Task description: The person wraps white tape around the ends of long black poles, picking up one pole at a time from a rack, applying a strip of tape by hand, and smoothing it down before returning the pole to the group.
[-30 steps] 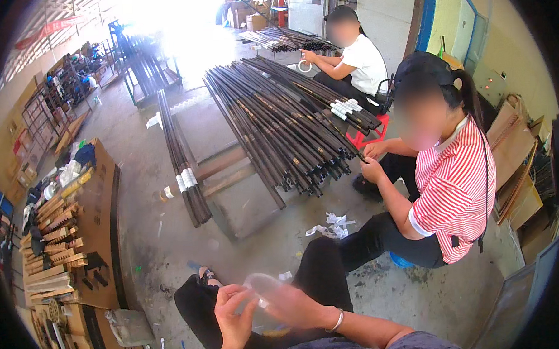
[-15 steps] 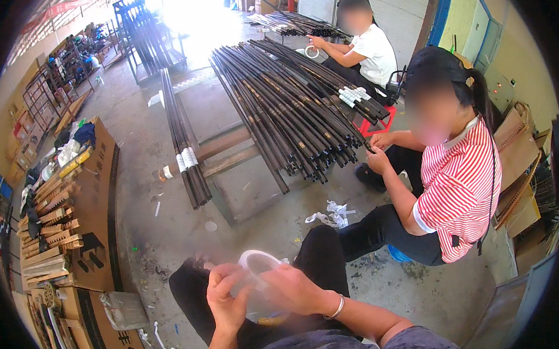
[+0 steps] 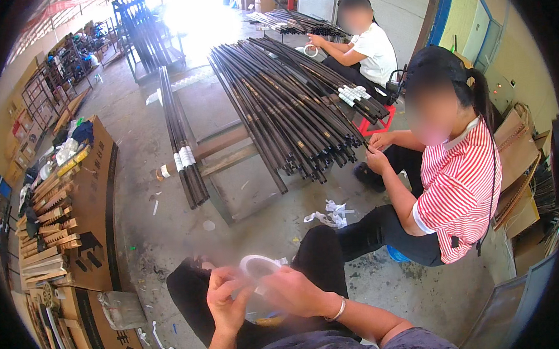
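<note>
A roll of clear tape point(image 3: 259, 270) sits between my two hands over my lap. My left hand point(image 3: 226, 300) pinches the roll's left side with fingers curled. My right hand point(image 3: 295, 292), with a bracelet at the wrist, grips the roll from the right and covers part of it. My knees in dark trousers point(image 3: 323, 253) are just beyond the hands.
A large bundle of dark metal rods point(image 3: 289, 105) rests on wooden supports ahead; a smaller taped bundle point(image 3: 181, 147) lies to its left. A person in a red striped shirt point(image 3: 458, 191) sits at right, another in white point(image 3: 374, 49) farther back. Cardboard with wooden pieces point(image 3: 63, 209) lies left. Paper scraps point(image 3: 331, 214) litter the floor.
My view has shifted closer and slightly down. My hands stay on the tape roll, turning it a little. The person in stripes keeps working at the rod ends.
</note>
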`<action>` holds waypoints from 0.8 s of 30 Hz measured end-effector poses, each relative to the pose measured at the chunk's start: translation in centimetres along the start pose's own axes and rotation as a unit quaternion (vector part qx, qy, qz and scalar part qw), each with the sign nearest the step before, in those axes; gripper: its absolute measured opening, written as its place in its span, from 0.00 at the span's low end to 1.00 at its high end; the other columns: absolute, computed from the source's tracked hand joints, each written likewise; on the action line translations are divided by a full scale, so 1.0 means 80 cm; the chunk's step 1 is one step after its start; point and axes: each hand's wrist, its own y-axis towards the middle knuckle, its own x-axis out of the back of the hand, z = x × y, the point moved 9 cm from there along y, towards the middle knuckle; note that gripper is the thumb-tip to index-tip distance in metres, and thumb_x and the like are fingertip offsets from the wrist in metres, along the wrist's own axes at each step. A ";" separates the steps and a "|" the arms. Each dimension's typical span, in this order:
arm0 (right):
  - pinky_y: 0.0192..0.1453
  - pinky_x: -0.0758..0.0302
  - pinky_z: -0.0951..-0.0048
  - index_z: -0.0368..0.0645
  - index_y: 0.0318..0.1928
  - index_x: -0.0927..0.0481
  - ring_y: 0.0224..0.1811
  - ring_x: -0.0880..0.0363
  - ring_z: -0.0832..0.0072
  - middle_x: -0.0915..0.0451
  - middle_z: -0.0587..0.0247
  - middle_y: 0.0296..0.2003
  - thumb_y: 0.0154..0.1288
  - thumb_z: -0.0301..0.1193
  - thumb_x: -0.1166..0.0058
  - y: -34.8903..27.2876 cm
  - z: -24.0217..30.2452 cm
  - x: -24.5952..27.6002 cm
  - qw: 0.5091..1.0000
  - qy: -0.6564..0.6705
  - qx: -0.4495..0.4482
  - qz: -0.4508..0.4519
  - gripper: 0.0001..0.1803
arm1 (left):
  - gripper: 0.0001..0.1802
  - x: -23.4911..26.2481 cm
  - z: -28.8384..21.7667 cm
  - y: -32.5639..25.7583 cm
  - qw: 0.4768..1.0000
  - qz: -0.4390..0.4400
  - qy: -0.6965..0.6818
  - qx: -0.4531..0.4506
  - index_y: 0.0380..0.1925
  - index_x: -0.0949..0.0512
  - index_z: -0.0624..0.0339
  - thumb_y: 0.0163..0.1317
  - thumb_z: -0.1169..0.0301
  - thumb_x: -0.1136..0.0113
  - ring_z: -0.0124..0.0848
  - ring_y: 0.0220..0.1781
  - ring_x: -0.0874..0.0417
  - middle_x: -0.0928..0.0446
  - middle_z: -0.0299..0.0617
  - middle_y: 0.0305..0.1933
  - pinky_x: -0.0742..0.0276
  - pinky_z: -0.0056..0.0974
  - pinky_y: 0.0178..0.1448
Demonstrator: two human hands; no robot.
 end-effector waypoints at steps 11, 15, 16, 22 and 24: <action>0.47 0.27 0.58 0.37 0.47 0.24 0.37 0.23 0.53 0.20 0.53 0.36 0.66 0.31 0.45 -0.005 -0.006 -0.003 1.000 0.016 -0.022 -0.006 0.13 | 0.08 -0.005 -0.023 -0.012 0.987 -0.050 0.110 -0.101 0.28 0.19 0.60 0.49 0.78 0.28 0.32 0.38 0.25 0.25 0.38 0.34 0.29 0.33 0.41; 0.47 0.27 0.58 0.37 0.47 0.24 0.37 0.22 0.53 0.20 0.53 0.36 0.66 0.31 0.45 -0.007 -0.006 -0.005 1.000 0.012 -0.016 -0.009 0.13 | 0.08 -0.006 -0.028 -0.013 0.985 -0.052 0.117 -0.117 0.29 0.20 0.60 0.49 0.79 0.30 0.33 0.37 0.25 0.25 0.38 0.33 0.29 0.34 0.41; 0.47 0.27 0.58 0.37 0.47 0.24 0.37 0.22 0.53 0.20 0.53 0.36 0.67 0.31 0.45 -0.007 -0.007 -0.006 1.000 0.010 -0.016 -0.006 0.13 | 0.08 -0.006 -0.028 -0.014 0.984 -0.052 0.119 -0.122 0.29 0.20 0.60 0.50 0.79 0.30 0.33 0.37 0.25 0.25 0.38 0.33 0.29 0.34 0.41; 0.46 0.27 0.57 0.37 0.47 0.24 0.37 0.22 0.53 0.20 0.53 0.36 0.67 0.32 0.45 -0.007 -0.004 -0.007 1.000 -0.002 -0.019 -0.002 0.14 | 0.09 -0.007 -0.031 -0.016 0.979 -0.043 0.146 -0.135 0.29 0.22 0.60 0.49 0.81 0.31 0.35 0.37 0.26 0.26 0.40 0.32 0.29 0.35 0.40; 0.46 0.27 0.57 0.37 0.48 0.24 0.37 0.22 0.53 0.20 0.53 0.36 0.67 0.32 0.45 -0.008 -0.003 -0.007 1.000 -0.011 -0.016 -0.002 0.14 | 0.10 -0.007 -0.031 -0.018 0.977 -0.041 0.158 -0.138 0.29 0.22 0.60 0.49 0.81 0.31 0.35 0.36 0.25 0.26 0.40 0.32 0.29 0.36 0.40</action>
